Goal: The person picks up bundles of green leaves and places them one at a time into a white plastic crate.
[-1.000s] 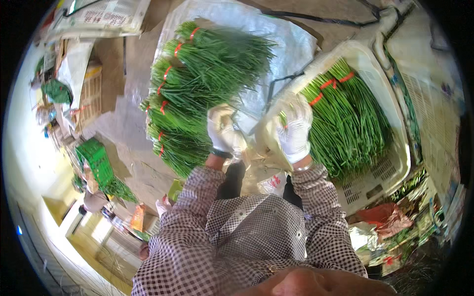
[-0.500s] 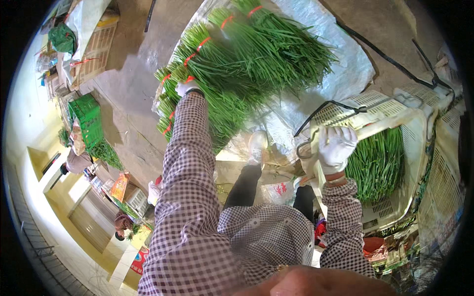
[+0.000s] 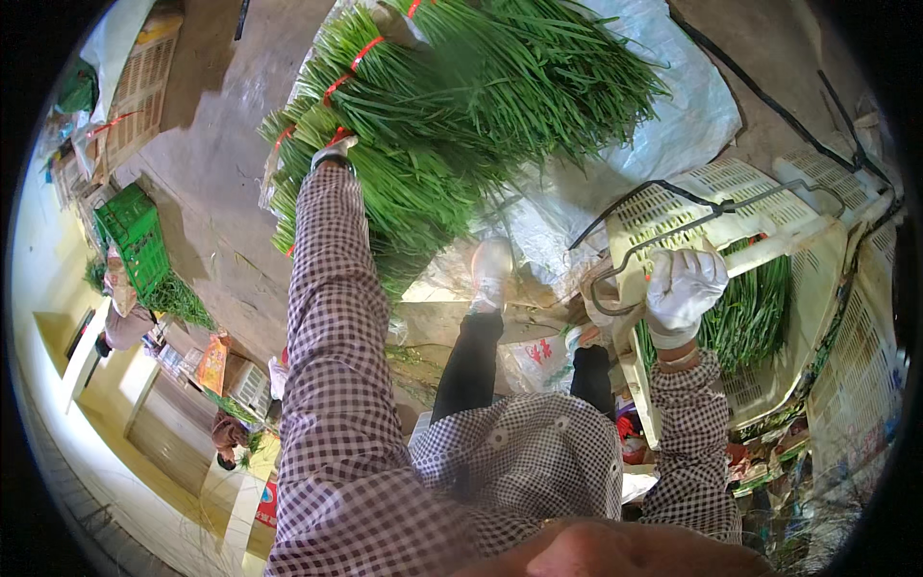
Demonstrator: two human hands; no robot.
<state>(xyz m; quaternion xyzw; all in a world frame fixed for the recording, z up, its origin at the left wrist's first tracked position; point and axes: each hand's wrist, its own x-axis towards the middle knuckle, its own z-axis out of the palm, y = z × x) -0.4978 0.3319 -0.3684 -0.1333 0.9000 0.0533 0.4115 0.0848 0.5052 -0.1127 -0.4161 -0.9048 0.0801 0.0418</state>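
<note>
My left hand (image 3: 335, 149), in a white glove, reaches far out to a bunch of garlic chives (image 3: 399, 173) and closes round it by its red band. Its fingers are partly hidden. More banded bunches lie beside and beyond it, pale stems to the left and green leaves to the right. On the right, my right hand (image 3: 685, 288), also in a white glove, is closed over the rim of a cream plastic crate (image 3: 769, 248). Green chives (image 3: 750, 322) stand inside the crate. A wire handle (image 3: 663, 236) passes just beyond that hand.
A pale plastic sheet (image 3: 697, 106) lies under the bunches. Black straps (image 3: 760, 91) run by the crate. A green crate (image 3: 135, 240) stands at left, near a beige crate (image 3: 135, 82). A person (image 3: 229, 435) works at far left. A plastic bag (image 3: 534, 365) lies by my feet.
The wire handle has swung up and now stretches across beyond my right hand. My right hand sits slightly further right on the rim. My left hand stays at the banded bunch as the view shifts.
</note>
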